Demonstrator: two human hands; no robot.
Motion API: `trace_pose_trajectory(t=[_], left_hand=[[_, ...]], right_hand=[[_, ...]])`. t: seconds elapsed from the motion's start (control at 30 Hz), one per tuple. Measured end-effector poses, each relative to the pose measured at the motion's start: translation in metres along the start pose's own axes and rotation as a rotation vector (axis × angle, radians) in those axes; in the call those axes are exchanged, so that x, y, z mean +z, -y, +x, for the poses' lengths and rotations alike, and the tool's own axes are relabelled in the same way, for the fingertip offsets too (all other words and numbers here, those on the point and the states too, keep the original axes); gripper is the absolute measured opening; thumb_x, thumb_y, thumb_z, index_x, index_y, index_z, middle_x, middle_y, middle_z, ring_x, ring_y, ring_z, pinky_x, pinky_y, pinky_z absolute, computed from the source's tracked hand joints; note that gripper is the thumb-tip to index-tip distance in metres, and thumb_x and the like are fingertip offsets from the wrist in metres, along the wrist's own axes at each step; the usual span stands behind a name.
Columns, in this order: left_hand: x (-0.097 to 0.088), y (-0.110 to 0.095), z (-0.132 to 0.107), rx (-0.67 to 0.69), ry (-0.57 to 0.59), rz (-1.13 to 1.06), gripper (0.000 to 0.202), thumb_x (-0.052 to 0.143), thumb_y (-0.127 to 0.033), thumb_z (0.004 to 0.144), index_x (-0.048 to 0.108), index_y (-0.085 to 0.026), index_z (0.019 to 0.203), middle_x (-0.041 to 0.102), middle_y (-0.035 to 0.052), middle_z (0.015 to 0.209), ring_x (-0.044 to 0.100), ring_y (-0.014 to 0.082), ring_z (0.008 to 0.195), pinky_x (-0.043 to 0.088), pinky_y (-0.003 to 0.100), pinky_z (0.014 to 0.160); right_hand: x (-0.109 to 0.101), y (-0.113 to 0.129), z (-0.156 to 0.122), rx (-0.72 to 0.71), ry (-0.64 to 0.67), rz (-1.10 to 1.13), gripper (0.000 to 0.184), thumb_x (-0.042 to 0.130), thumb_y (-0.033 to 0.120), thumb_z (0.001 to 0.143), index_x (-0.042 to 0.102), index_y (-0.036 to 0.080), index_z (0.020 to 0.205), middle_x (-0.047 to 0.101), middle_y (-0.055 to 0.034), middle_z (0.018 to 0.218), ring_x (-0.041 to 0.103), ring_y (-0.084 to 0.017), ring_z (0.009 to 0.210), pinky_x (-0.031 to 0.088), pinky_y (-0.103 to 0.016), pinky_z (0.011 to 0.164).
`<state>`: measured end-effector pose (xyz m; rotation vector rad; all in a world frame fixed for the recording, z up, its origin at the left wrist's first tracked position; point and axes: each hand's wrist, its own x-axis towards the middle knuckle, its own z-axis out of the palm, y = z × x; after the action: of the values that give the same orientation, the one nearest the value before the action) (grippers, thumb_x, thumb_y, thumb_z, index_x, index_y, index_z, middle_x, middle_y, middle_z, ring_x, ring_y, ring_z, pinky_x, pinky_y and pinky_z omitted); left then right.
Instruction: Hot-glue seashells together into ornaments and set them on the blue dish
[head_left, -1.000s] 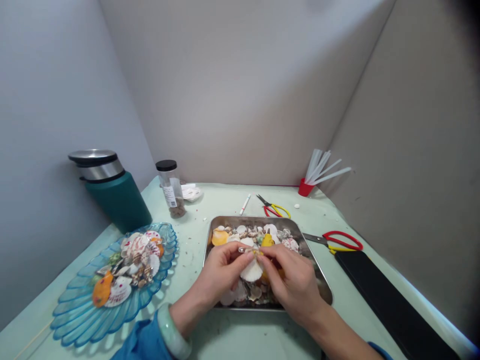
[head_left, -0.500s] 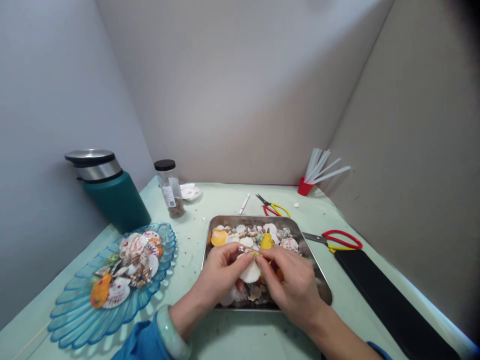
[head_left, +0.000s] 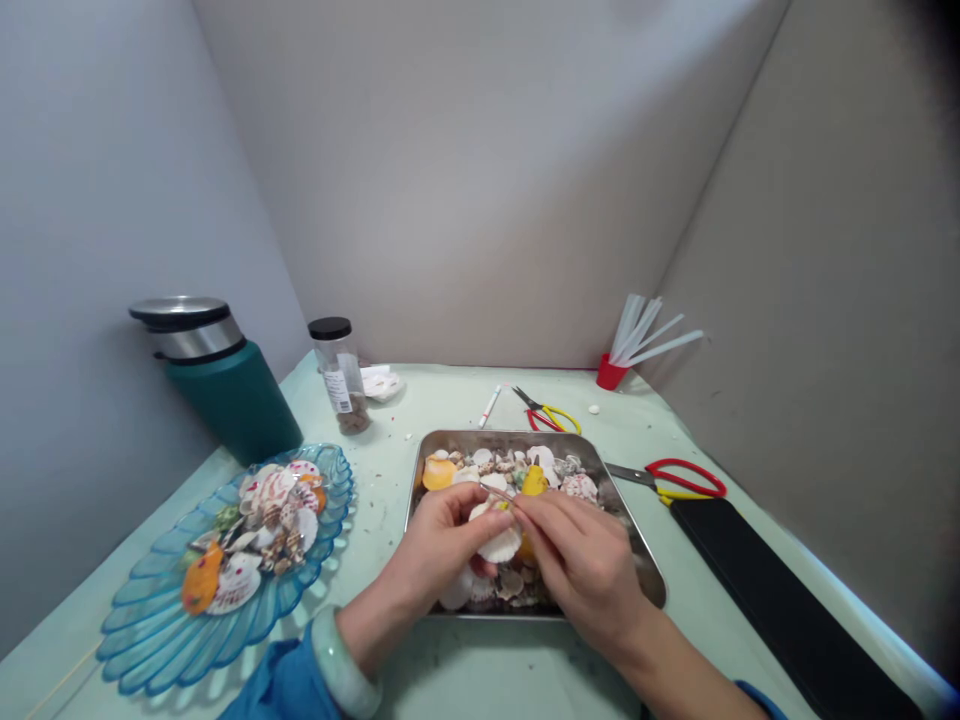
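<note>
In the lower middle of the frame, the left hand (head_left: 442, 535) pinches a white shell (head_left: 501, 547) between its closed fingers, over a metal tray (head_left: 649, 580) filled with assorted shells (head_left: 437, 474). The right hand (head_left: 581, 555) has its fingers drawn together at the white shell's upper right edge; exactly what they grip I cannot tell. At lower left, a blue plate (head_left: 146, 645) carries painted shells (head_left: 236, 585). Large scissors (head_left: 661, 484) lie at centre right, beside the metal tray.
</note>
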<state>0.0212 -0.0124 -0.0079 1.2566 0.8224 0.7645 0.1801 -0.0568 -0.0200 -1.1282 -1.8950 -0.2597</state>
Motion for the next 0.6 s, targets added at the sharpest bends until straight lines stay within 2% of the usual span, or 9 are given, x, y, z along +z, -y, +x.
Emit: trace_pose_trajectory(t=[0.17,0.37,0.6], left_hand=[[-0.0006,-0.0031,-0.0006,0.011,-0.008,-0.01,0.033,0.064,-0.043,0.076,0.064,-0.01,0.082,0.056,-0.0014,0.061,0.048,0.0068,0.045,0.043,0.017,0.039],[-0.0017,-0.0042,-0.0006,-0.022,-0.039,-0.015,0.037,0.069,-0.044,0.07,0.066,-0.011,0.086,0.058,0.0003,0.064,0.05,0.01,0.051,0.044,0.019,0.04],[-0.0016,-0.0043,-0.0019,0.035,-0.03,-0.034,0.029,0.069,-0.038,0.073,0.07,-0.012,0.088,0.065,0.0023,0.07,0.054,0.0097,0.056,0.041,0.018,0.048]], right_hand=[[-0.001,0.0009,0.0009,-0.019,0.007,-0.043,0.016,0.051,0.015,0.089,0.067,0.017,0.093,0.068,-0.0072,0.08,0.064,-0.017,0.073,0.05,-0.028,0.068],[-0.0033,0.003,0.0019,-0.114,0.024,-0.095,0.017,0.051,0.014,0.089,0.066,0.016,0.097,0.07,-0.0093,0.081,0.065,-0.018,0.074,0.051,-0.03,0.068],[0.0011,0.0015,-0.0001,0.014,0.007,0.058,0.016,0.054,0.012,0.087,0.062,0.018,0.1,0.069,-0.0072,0.088,0.065,-0.018,0.078,0.052,-0.031,0.073]])
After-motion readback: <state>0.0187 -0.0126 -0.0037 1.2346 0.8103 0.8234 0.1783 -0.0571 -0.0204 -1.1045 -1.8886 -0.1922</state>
